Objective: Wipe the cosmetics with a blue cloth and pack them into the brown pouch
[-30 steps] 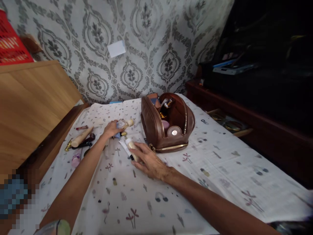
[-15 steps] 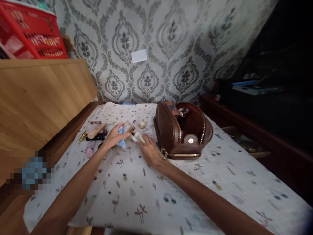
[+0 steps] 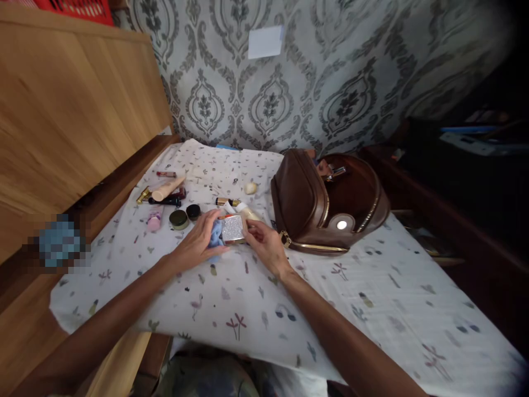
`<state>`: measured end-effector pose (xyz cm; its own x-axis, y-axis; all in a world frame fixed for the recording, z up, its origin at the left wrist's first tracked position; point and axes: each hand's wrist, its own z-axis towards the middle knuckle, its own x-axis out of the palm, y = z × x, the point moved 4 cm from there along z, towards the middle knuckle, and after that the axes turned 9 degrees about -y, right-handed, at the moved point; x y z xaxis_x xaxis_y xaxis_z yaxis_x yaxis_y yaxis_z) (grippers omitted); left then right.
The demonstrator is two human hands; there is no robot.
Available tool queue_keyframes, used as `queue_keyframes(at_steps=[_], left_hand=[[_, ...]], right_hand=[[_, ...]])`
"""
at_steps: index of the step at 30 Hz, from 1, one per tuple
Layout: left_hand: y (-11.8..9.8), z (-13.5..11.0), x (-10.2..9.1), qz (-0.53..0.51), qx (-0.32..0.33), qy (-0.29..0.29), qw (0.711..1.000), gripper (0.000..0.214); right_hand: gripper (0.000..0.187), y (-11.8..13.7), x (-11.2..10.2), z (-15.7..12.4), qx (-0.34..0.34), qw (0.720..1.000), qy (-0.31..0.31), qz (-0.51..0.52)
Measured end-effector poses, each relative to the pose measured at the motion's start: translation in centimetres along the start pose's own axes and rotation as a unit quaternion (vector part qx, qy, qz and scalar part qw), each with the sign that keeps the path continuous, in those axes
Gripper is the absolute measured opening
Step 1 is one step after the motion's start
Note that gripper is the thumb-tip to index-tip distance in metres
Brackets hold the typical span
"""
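Observation:
Both hands hold a flat rectangular case with a glittery silver face (image 3: 233, 229), low over the cloth. My left hand (image 3: 196, 240) has a bunched blue cloth (image 3: 215, 234) in it, pressed against the case's left side. My right hand (image 3: 266, 245) pinches the right edge between thumb and fingers. Just behind the case lie a cream tube (image 3: 247, 211) and a white piece, partly covered by it. Farther back are a black-and-gold tube (image 3: 227, 202) and a small cream jar (image 3: 250, 188). To the right stands a brown leather bag (image 3: 301, 201), its top unzipped.
Left of my hands lie a green-lidded jar (image 3: 178, 219), a black jar (image 3: 193, 212), a pink bottle (image 3: 154, 219), a beige tube (image 3: 167, 189) and other cosmetics. A printed white cloth (image 3: 314, 320) covers the table. A wooden panel (image 3: 82, 94) rises at left.
My right hand has left the cream tube and now grips the case's right edge. The case has moved right and nearer, glittery face up. The camera view has tilted downward.

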<state>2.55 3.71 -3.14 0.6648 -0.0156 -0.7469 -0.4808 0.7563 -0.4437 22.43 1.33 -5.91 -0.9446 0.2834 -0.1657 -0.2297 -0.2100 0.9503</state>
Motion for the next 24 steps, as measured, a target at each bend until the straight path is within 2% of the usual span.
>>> queue_keyframes(at_steps=[4,7,10,13,16,18,24], left_hand=[[-0.7,-2.4,-0.6,0.052,0.005,-0.006,0.999,0.054],[-1.2,-2.8,-1.5,0.062,-0.007,-0.025,0.998,0.038],[-2.4,-1.4,-2.8,0.063,0.011,-0.089,0.994,0.034],[-4.1,0.9,-3.6,0.06,0.048,-0.149,0.986,0.036],[-5.1,2.7,-3.2,0.046,0.075,-0.124,0.988,0.037],[-4.9,2.9,-2.9,0.031,0.076,-0.095,0.992,0.037],[-2.1,1.1,-3.5,-0.009,-0.026,-0.073,0.997,0.037]], right_hand=[[0.042,-0.3,-0.1,-0.3,0.011,1.0,-0.007,0.006],[0.048,0.0,0.0,-0.5,0.008,1.0,-0.004,0.001],[0.048,0.6,0.1,-0.8,-0.029,0.999,0.006,-0.023],[0.041,1.6,0.1,-1.2,-0.096,0.994,0.019,-0.053],[0.037,2.2,0.1,-1.5,-0.142,0.987,0.025,-0.072],[0.037,2.2,0.0,-1.5,-0.151,0.985,0.032,-0.072],[0.04,2.0,0.1,-1.2,-0.138,0.989,0.034,-0.048]])
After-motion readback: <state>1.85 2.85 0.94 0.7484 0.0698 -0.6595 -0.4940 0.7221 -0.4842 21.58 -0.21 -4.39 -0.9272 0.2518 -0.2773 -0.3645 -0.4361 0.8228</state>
